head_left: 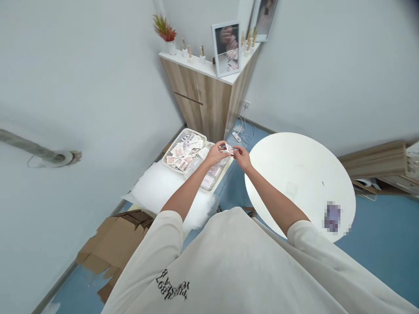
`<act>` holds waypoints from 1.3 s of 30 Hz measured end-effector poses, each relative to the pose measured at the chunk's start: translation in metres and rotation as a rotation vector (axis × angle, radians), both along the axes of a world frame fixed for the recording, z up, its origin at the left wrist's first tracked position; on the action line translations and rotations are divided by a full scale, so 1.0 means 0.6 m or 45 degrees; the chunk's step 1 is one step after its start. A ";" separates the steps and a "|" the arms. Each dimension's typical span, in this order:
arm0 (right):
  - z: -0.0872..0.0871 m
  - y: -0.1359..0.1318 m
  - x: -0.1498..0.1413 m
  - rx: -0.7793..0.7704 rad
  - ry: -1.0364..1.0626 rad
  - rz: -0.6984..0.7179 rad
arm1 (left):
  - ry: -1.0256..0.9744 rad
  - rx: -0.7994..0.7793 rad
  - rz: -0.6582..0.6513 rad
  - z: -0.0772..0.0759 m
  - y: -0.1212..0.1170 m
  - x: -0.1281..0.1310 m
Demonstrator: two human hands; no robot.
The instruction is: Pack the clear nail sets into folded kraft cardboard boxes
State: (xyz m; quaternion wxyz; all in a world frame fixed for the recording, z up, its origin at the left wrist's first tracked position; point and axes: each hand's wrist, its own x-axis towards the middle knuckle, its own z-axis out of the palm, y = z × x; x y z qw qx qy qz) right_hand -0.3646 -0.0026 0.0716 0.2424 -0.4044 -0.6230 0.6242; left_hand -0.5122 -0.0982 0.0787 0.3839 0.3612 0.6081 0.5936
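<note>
Both of my hands grip one small printed card (229, 149), white with pinkish marks, out in front of me. My left hand (217, 153) pinches its left side, and my right hand (242, 158) has the right edge between thumb and fingers. Just left of and below the hands stands a white basket (209, 189) of clear plastic boxes with pink and white contents, partly covered by my left arm. Beyond it, a white lattice basket (167, 162) is heaped with similar printed cards in pink, white and grey.
A round white table (294, 161) stands at right, with a blurred purple object (333, 216) on it. White foam sheeting (157, 185) and folded cardboard (113, 244) lie at left. A wood-grain cabinet (209, 100) fills the corner; a power strip (236, 136) with cables lies beside it.
</note>
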 end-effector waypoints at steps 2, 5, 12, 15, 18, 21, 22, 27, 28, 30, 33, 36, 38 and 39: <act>-0.007 0.022 0.066 0.016 -0.034 -0.090 | 0.158 -0.081 -0.084 -0.011 0.022 0.054; -0.022 0.050 0.174 0.031 -0.062 -0.194 | 0.423 -0.142 -0.210 -0.033 0.052 0.143; -0.055 0.088 0.430 -0.057 -0.160 -0.309 | 0.765 -0.268 -0.446 -0.075 0.116 0.371; -0.062 0.096 0.525 -0.125 -0.175 -0.304 | 0.807 -0.323 -0.465 -0.083 0.139 0.463; -0.069 0.103 0.602 -0.147 -0.166 -0.312 | 0.858 -0.381 -0.462 -0.088 0.154 0.544; -0.078 0.114 0.661 -0.143 -0.189 -0.358 | 0.919 -0.463 -0.523 -0.089 0.161 0.605; -0.081 0.119 0.677 -0.136 -0.204 -0.361 | 0.940 -0.488 -0.554 -0.089 0.162 0.620; -0.082 0.137 0.728 0.010 -0.295 -0.254 | 0.999 -0.416 -0.661 -0.082 0.175 0.662; -0.079 0.138 0.732 0.039 -0.309 -0.228 | 1.012 -0.388 -0.660 -0.080 0.180 0.666; -0.072 0.139 0.736 0.058 -0.326 -0.183 | 1.052 -0.373 -0.645 -0.077 0.194 0.670; -0.062 0.138 0.736 0.017 -0.327 -0.133 | 1.061 -0.409 -0.661 -0.077 0.213 0.671; -0.058 0.137 0.735 -0.003 -0.335 -0.116 | 0.930 -0.404 -0.727 -0.083 0.223 0.670; -0.060 0.138 0.735 0.013 -0.335 -0.134 | 0.820 -0.415 -0.740 -0.090 0.224 0.669; -0.062 0.139 0.735 0.035 -0.329 -0.161 | 0.767 -0.433 -0.727 -0.095 0.224 0.669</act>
